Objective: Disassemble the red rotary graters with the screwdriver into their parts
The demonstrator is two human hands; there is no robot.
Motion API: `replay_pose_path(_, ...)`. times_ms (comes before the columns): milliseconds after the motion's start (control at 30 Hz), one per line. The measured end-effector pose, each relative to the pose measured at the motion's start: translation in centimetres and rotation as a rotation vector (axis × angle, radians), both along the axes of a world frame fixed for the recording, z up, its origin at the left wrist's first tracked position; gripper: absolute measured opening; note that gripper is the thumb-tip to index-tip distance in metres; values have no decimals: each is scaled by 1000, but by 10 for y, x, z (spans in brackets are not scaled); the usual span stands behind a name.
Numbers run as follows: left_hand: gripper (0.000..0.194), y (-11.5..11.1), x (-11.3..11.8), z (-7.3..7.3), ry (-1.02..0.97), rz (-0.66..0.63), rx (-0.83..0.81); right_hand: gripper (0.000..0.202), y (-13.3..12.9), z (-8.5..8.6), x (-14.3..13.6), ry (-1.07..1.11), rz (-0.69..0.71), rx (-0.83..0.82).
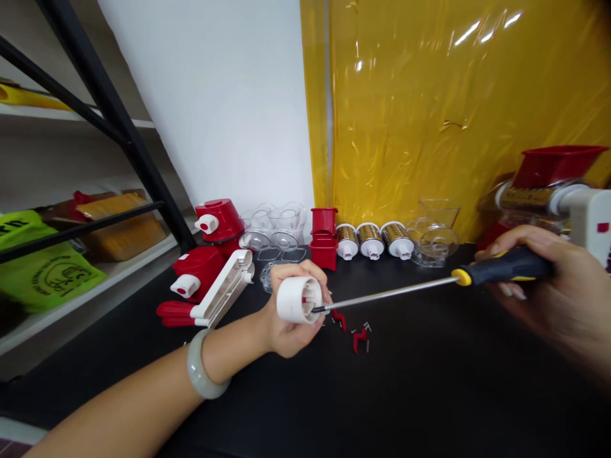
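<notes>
Two-handed hold: screwdriver [487, 271] at a white cylinder [289, 300]

Nearest, at lower left of the frame, a pale bracelet [198, 370] circled the left wrist. At centre, the left hand [282, 334] wrapped its fingers around the cylinder, whose open end faced right. At right, the right hand [568, 296] was closed about the screwdriver's dark handle; the tip lay at that opening, though whether it met a screw could not be told. The cylinder was judged light, stiff plastic, perhaps smooth enough to slip under twisting; its outer wall, clear of the rim, offered the likeliest hold. Beyond, right of centre, small red pieces [356, 342] and metal pins [367, 346] lay on the black table [405, 401]. Farther back stood red housings [203, 264] at left, red containers [324, 248] at centre, and three grater drums [370, 238] to their right. A yellow sheet [405, 114] hung at upper right.
</notes>
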State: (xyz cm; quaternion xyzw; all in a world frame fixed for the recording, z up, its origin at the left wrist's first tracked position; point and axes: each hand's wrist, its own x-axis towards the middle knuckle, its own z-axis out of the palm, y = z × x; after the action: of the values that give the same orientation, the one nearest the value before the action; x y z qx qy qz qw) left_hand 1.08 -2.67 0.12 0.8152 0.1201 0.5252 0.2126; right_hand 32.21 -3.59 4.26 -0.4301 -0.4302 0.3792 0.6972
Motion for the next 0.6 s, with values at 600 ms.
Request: replay_pose_path(600,44,10,-6,-5,18,109,6,8,0,10,-6,5,-78,-14)
